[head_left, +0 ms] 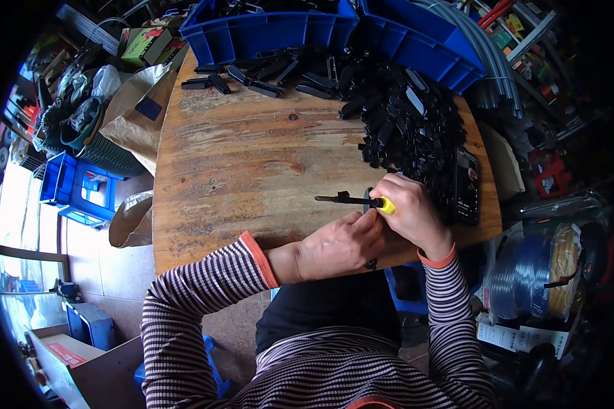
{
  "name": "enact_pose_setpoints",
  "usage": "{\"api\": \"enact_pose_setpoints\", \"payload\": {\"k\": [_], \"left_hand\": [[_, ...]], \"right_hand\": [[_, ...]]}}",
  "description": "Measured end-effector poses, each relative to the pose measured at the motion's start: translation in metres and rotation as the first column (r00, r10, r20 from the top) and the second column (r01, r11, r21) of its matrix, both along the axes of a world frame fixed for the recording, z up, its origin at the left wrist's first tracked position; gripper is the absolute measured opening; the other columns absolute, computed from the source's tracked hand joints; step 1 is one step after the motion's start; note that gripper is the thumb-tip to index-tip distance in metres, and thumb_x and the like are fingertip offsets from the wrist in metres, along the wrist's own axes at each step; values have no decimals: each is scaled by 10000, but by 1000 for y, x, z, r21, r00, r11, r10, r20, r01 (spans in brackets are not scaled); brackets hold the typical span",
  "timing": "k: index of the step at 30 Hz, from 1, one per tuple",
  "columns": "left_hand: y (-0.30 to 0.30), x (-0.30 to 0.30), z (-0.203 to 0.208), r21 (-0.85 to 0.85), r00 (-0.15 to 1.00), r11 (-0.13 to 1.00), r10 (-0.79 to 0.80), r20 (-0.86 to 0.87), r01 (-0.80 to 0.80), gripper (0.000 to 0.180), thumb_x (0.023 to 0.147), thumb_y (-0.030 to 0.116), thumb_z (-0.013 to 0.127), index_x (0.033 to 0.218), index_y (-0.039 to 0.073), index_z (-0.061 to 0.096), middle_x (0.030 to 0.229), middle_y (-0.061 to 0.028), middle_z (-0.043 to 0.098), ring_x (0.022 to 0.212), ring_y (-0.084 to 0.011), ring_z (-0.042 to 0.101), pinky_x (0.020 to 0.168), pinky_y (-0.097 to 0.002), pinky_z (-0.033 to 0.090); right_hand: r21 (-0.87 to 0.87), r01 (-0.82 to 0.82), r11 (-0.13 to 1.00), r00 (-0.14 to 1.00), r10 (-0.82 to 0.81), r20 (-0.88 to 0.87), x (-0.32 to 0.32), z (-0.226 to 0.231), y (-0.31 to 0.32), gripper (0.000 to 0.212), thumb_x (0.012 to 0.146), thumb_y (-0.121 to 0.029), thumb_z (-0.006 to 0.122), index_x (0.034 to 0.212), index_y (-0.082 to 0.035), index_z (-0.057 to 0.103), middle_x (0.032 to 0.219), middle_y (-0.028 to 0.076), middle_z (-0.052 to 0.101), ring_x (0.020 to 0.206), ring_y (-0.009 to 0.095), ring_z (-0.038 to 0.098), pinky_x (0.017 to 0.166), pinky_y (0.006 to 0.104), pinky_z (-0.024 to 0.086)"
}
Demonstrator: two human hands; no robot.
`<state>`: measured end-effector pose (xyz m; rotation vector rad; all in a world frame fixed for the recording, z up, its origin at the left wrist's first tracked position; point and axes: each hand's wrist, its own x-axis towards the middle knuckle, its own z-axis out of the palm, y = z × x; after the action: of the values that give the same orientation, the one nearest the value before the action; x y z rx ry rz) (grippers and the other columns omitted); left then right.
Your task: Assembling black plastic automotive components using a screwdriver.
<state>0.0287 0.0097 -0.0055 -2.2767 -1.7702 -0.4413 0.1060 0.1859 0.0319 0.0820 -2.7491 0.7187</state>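
Note:
My right hand (404, 204) is closed round the yellow handle of a screwdriver (348, 200), whose dark shaft points left over the table. A small black piece sits on the shaft. My left hand (340, 247) is closed, its fingers bunched against the right hand. Between the two hands a black plastic part (368, 193) shows its upper end, and a dark bit peeks out below the left fingers. My fingers hide most of what the left hand grips. To the right of the hands lies a heap of black plastic parts (406, 133).
Two blue bins (269, 34) stand along the far edge of the wooden table (232, 163), loose black clips in front of them. A phone (466, 187) lies at the right edge. Left of the table are paper bags (133, 112) and a blue crate (78, 187); coiled tubing (532, 269) stands right.

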Motion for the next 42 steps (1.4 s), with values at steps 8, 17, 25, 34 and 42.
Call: {"api": "enact_pose_setpoints", "payload": {"k": [8, 17, 25, 34, 42], "left_hand": [[0, -4, 3, -13, 999, 999, -40, 14, 40, 341, 766, 201, 555, 1055, 22, 583, 1264, -177, 550, 1193, -301, 517, 942, -348, 468], [9, -16, -1, 42, 999, 998, -45, 15, 44, 422, 764, 193, 576, 1150, 23, 584, 1308, -166, 523, 1228, -285, 493, 949, -361, 461], [26, -70, -3, -96, 982, 978, 187, 15, -184, 402, 765, 123, 599, 1160, 61, 565, 1114, -123, 567, 1082, -265, 561, 846, -406, 490], [65, -209, -7, 126, 747, 754, 586, 314, -645, 302, 746, 19, 599, 1045, 61, 583, 975, -147, 598, 875, -376, 607, 725, -456, 520], [66, -211, -4, 90, 710, 704, 700, 79, -704, 234, 775, 72, 595, 1007, 48, 599, 981, -128, 624, 933, -332, 608, 761, -451, 510]], "right_hand": [[-406, 9, 914, 978, -93, -188, -17, 18, 1, 105, 838, -36, 669, 824, -4, 570, 723, 93, 618, 641, 145, 591, 602, 285, 484], [-662, 126, 739, 813, -459, -358, -19, 18, 7, 162, 872, -157, 699, 871, -22, 610, 723, 91, 646, 578, 117, 598, 541, 229, 466], [-61, 234, 970, 969, -238, -68, 9, -9, 29, 116, 761, 4, 662, 869, 22, 627, 826, 187, 622, 758, 363, 625, 654, 385, 500], [-9, 164, 986, 984, -163, 71, 5, -15, 43, 144, 729, -31, 689, 858, 22, 652, 828, 176, 627, 797, 362, 629, 676, 384, 500], [-94, 148, 984, 972, -127, 200, 5, -8, 47, 181, 739, -95, 707, 889, 5, 691, 835, 166, 649, 798, 332, 650, 706, 371, 510]]}}
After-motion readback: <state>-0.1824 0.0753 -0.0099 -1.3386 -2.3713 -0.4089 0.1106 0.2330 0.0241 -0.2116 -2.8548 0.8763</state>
